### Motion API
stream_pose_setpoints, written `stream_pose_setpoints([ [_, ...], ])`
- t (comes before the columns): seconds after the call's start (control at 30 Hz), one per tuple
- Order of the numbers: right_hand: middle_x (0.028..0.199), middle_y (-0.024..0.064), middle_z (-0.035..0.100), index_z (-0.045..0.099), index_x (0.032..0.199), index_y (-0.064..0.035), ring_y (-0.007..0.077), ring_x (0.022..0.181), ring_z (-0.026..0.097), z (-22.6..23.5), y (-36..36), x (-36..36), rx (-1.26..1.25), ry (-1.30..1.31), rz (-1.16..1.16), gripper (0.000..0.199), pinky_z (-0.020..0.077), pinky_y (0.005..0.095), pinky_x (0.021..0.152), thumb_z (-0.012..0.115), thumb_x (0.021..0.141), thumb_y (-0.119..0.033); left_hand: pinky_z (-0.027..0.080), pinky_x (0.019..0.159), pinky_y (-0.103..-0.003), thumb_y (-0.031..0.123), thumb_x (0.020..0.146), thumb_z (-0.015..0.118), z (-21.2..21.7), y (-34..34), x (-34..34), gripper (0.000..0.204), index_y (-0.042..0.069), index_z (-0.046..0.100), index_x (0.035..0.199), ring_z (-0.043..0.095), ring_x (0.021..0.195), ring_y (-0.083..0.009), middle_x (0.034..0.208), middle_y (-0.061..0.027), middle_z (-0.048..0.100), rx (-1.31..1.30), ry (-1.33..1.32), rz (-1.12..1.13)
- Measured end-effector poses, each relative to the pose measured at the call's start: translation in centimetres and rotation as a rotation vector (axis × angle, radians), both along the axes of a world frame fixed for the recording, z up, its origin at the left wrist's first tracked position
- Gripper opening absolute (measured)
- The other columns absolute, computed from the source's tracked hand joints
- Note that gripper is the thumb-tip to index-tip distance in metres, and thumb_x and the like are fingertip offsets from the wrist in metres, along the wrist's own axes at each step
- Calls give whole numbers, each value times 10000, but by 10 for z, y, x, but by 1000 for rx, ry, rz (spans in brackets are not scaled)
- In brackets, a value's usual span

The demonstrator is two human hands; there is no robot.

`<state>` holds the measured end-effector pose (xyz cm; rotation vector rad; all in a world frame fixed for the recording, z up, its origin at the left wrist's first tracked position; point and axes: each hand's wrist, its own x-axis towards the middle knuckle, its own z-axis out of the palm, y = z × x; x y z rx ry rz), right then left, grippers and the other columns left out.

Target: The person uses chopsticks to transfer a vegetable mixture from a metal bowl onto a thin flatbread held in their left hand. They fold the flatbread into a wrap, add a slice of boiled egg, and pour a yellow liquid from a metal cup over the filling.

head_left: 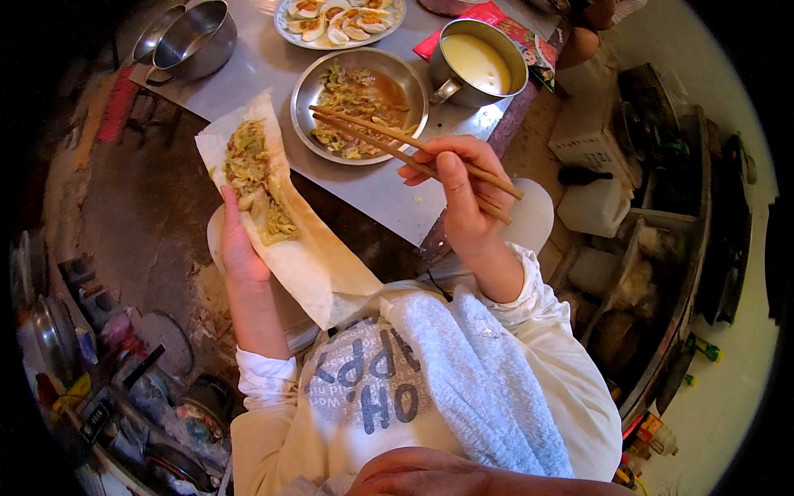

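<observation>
My left hand holds up a long thin flatbread from beneath, its lower end hanging toward my lap. Along its upper part lies a strip of shredded cooked vegetables. In my right hand is a pair of wooden chopsticks, their tips over a round metal dish. That dish holds more of the shredded vegetables in brown liquid. Whether the chopstick tips grip any food, I cannot tell.
On the metal-topped table stand a plate of halved eggs, a handled metal pot of pale yellow liquid and stacked metal pots. A red package lies behind. Shelves line the right; clutter fills the lower left.
</observation>
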<state>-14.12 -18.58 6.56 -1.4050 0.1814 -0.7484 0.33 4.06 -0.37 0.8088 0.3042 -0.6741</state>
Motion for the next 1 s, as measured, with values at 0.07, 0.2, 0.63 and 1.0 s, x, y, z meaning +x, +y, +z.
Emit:
stream_pose_setpoints([
  [0.07, 928, 146, 647, 564, 1081, 43, 223, 776, 682, 2, -5, -4, 6, 22, -21, 198, 568, 322, 684, 493, 1003, -124, 512, 946, -424, 465, 965, 525, -1, 6, 1, 584, 65, 448, 1385, 598, 1139, -258, 1316, -104, 571, -85, 26, -20],
  [0.2, 913, 181, 651, 550, 1078, 56, 284, 736, 696, 16, -11, -12, 47, -18, -83, 248, 589, 375, 627, 471, 1012, -169, 550, 873, -414, 506, 962, 502, 19, -4, -5, 601, 62, 464, 1366, 642, 1047, -257, 1251, -123, 606, -133, 33, -41],
  [0.63, 903, 114, 645, 556, 1052, 28, 187, 745, 675, 39, -6, 21, 180, 1, 208, 185, 562, 285, 608, 513, 1001, -145, 583, 669, -383, 722, 897, 375, 69, -53, -27, 758, 83, 535, 1272, 670, 789, -241, 998, -113, 671, -202, 213, -273],
  [1.0, 877, 112, 647, 563, 1033, 18, 179, 720, 671, 55, 2, 20, 172, -46, 166, 186, 562, 286, 604, 521, 1001, -161, 587, 671, -397, 739, 889, 356, 68, -48, -27, 775, 105, 521, 1303, 680, 806, -243, 1024, -118, 677, -253, 202, -334],
])
